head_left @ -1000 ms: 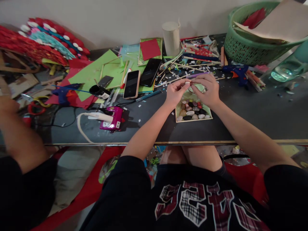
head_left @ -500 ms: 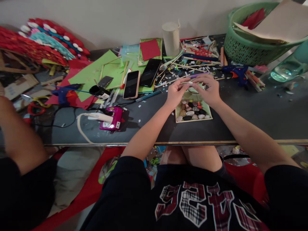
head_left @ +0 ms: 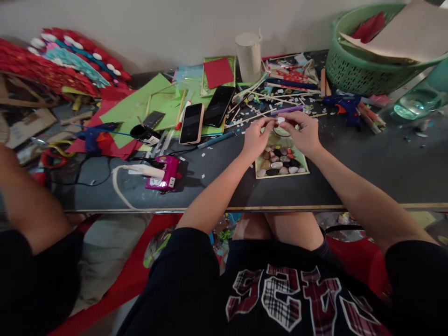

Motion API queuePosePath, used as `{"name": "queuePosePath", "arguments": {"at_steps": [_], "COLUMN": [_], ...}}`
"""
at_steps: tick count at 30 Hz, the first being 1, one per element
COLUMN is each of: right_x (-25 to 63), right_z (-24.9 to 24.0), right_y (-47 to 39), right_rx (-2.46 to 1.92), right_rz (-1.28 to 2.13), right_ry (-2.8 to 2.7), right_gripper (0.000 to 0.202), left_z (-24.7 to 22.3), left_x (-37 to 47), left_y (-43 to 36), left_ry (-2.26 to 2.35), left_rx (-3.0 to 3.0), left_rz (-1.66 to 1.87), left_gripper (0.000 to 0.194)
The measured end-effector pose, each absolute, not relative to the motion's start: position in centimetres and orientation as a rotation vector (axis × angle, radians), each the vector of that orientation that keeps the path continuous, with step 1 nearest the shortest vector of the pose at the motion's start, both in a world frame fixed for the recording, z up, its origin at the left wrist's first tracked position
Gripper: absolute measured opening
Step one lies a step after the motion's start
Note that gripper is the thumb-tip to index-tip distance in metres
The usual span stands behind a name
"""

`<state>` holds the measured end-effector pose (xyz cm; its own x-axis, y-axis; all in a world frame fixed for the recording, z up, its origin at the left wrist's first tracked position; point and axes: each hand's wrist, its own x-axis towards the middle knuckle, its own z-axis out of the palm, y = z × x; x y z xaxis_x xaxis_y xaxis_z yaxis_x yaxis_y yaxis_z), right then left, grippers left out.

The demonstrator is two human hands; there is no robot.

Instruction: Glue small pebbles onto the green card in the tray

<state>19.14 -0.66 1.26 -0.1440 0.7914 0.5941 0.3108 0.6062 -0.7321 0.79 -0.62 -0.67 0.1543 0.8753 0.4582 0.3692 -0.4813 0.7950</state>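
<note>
Both hands meet above the far part of a small light-green square panel [head_left: 297, 157] with a thin pale border. Colored pebbles [head_left: 276, 164] cover its near half. My left hand [head_left: 257, 135] is closed, thumb and fingers pinched at the left of a small white piece [head_left: 280, 120]. From the other side my right hand [head_left: 304, 133] is closed on the same white piece, its fingers bent round it. A thin round rim shows just under the fingertips; most of it is hidden by the hands.
Phones [head_left: 192, 123], a magenta power adapter [head_left: 163, 173] and a blue glue gun [head_left: 93, 137] lie to the left. Thin sticks and scraps lie behind. Another glue gun [head_left: 346, 105], a green basket [head_left: 371, 70] and a bottle [head_left: 413, 102] are at right. A person's arm [head_left: 31, 200] is at far left.
My fingertips have shifted slightly, and the white piece between them shows more clearly. The right fingers have lowered a little, uncovering more of the purple stick behind.
</note>
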Motion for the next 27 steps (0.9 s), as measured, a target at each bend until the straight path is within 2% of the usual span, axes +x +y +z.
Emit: {"name": "queuePosePath", "arguments": {"at_steps": [6,13,17,23,27], "right_x": [19.0,18.9,19.5,20.4,20.8], "right_z": [1.0,1.1,1.2,1.8,2.0], "right_y": [-0.4,-0.5,-0.1,0.2,0.3], "right_rx": [-0.895,-0.879,-0.878,-0.89,-0.894], "right_rz": [0.675,0.812,0.85,0.85,0.823], "right_ry": [-1.724,-1.723,-1.822,-1.948,-2.006], "right_gripper": [0.061,0.061,0.055,0.036,0.042], "left_z": [0.3,0.4,1.1,1.9,1.8], "left_x": [0.2,0.0,-0.5,-1.0,-0.3], "left_y": [-1.3,-1.3,-1.3,-1.5,-1.7], "left_ry": [1.194,1.219,1.199,1.203,1.256], "left_rx": [2.588,2.669,2.683,2.757,2.796], "left_rz": [1.224,1.149,1.045,0.921,0.846], "left_gripper": [0.043,0.023,0.022,0.025,0.027]}}
